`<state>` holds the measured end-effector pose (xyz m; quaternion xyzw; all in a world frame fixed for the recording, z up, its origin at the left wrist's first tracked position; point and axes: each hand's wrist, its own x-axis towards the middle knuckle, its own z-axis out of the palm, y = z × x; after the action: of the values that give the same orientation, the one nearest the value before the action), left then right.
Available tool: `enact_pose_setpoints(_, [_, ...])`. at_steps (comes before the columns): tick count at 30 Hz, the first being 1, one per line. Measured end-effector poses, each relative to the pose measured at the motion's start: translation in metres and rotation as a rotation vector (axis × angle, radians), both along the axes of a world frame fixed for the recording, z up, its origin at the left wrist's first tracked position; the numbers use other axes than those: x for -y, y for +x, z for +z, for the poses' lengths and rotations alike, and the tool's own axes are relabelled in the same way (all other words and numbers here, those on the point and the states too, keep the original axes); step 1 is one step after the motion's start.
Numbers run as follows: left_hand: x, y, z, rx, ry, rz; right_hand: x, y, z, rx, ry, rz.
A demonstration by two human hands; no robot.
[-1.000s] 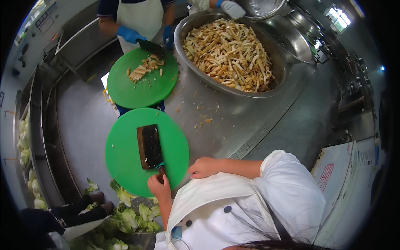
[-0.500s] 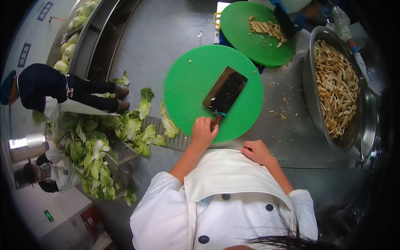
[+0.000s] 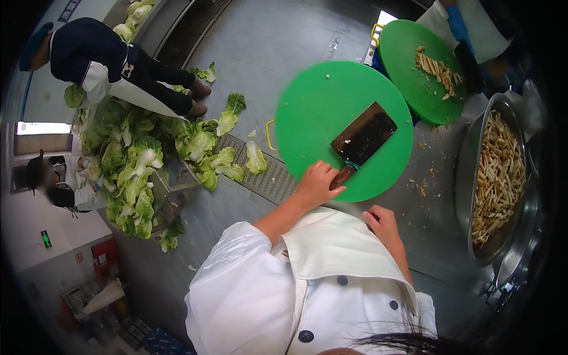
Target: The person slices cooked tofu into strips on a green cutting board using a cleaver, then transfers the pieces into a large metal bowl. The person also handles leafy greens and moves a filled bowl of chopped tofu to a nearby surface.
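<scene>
My left hand [image 3: 319, 182] is closed at the end of a cleaver's brown handle, over the near edge of a round green cutting board [image 3: 307, 118]. The cleaver [image 3: 364, 135] lies flat, its wide dark blade pointing far right, with pale crumbs on it and a teal band where blade meets handle. My right hand [image 3: 383, 223] rests at the table edge beside my white apron, to the right of the handle. Its fingers are loosely bent with the thumb apart, and I see nothing held; its underside is hidden.
At far right, a second green board [image 3: 408, 89] holds chopped pale strips [image 3: 438, 72] beside a co-worker's blue-gloved arm [image 3: 458, 25]. A big metal basin [image 3: 467, 177] full of strips stands right. Cabbage leaves [image 3: 127, 160] heap at left, near a person in dark clothes [image 3: 89, 50].
The view has turned, so the boards, cleaver and basin sit further right in the picture. My left hand stays at the cleaver handle and my right hand at the table edge.
</scene>
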<state>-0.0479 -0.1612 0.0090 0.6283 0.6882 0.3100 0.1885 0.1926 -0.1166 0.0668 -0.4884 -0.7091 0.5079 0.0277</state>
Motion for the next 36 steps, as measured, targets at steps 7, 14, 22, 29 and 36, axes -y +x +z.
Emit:
enact_pose_setpoints(7, [-0.042, -0.147, -0.042, -0.422, 0.348, 0.584, -0.013, 0.004, -0.015, 0.082, 0.540, 0.020])
enact_pose_setpoints(14, [-0.086, -0.207, -0.110, 0.882, -0.212, 0.486, -0.020, 0.019, -0.049, 0.314, 0.703, 0.271])
enact_pose_setpoints(22, [-0.021, -0.147, -0.086, 1.141, -0.278, 0.475, -0.006, 0.045, -0.055, 0.347, 0.626, 0.112])
enact_pose_setpoints(29, [0.061, -0.030, -0.088, 0.756, -0.252, 0.398, -0.014, 0.117, -0.055, 0.421, 0.674, 0.126])
enact_pose_setpoints(36, [0.092, 0.060, -0.052, -0.111, -0.175, 0.181, -0.049, 0.174, -0.061, 0.342, 0.855, 0.082])
